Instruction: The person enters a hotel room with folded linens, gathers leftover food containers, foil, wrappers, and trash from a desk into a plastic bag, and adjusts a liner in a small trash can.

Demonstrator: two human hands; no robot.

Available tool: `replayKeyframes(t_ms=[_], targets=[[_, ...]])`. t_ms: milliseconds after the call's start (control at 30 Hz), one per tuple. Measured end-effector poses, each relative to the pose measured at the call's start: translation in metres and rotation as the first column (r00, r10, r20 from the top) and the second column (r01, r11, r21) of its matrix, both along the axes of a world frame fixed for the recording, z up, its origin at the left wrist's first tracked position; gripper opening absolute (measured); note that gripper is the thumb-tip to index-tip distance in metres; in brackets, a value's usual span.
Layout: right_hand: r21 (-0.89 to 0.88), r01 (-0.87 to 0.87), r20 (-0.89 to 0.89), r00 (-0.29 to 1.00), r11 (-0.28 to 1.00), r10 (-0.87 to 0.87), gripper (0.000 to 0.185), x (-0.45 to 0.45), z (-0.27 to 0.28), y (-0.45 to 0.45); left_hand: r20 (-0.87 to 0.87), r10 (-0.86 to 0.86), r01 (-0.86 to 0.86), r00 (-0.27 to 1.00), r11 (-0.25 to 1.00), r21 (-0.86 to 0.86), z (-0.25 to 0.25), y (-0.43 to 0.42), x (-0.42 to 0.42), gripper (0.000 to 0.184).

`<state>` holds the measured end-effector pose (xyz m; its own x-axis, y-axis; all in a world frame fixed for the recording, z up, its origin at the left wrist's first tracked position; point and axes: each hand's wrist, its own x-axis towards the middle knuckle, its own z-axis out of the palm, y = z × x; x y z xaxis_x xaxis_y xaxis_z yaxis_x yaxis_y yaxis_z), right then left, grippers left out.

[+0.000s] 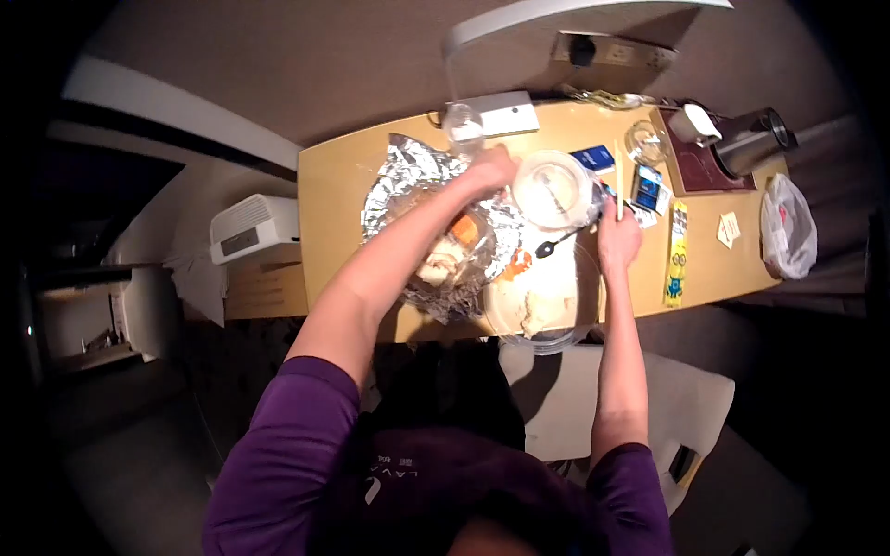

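Two bare hands reach over the pale wooden table (334, 195) from the bottom of the frame, one on either side of a round clear tub (553, 192) that sits just right of upper centre. The left hand (491, 171) is at the tub's left, its fingers curled and partly hidden; whether they touch the rim or grip anything, I cannot tell. The right hand (619, 241), lower and to the right, has its fingers closed around a slim pale stick (620, 176) that points up the frame. A black spoon (546, 249) slants below the tub, its handle running toward that hand, though whether it is held is unclear. Left of centre, crumpled foil (405, 159) spreads around food under the left forearm; at lower centre, a clear round tray (499, 310) carries pale food (549, 310) and orange bits (515, 265). A clear cup (464, 130) stands above the left hand, and a yellow packet (678, 246) lies to the right.
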<state>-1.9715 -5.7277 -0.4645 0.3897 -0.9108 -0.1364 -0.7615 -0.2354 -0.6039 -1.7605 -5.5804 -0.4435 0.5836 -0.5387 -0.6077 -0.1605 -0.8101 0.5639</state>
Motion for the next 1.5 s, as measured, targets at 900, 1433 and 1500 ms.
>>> replayKeyframes(t_ms=[900, 1433, 1500], targets=[[0.280, -0.127, 0.473, 0.881, 0.952, -0.022, 0.025, 0.014, -0.023, 0.002, 0.055, 0.052, -0.031, 0.997, 0.946, -0.322, 0.000, -0.001, -0.017, 0.023], [0.471, -0.077, 0.576, 0.782, 0.879, -0.240, 0.017, -0.202, -0.015, 0.233, -0.705, 0.619, -0.906, 0.346, 0.417, -0.079, -0.021, 0.303, -0.139, 0.041], [0.533, -0.084, 0.528, 0.810, 0.842, -0.254, 0.018, -0.190, -0.019, 0.257, -0.850, 0.416, -0.910, 0.323, 0.384, -0.157, -0.032, 0.300, -0.126, 0.041]])
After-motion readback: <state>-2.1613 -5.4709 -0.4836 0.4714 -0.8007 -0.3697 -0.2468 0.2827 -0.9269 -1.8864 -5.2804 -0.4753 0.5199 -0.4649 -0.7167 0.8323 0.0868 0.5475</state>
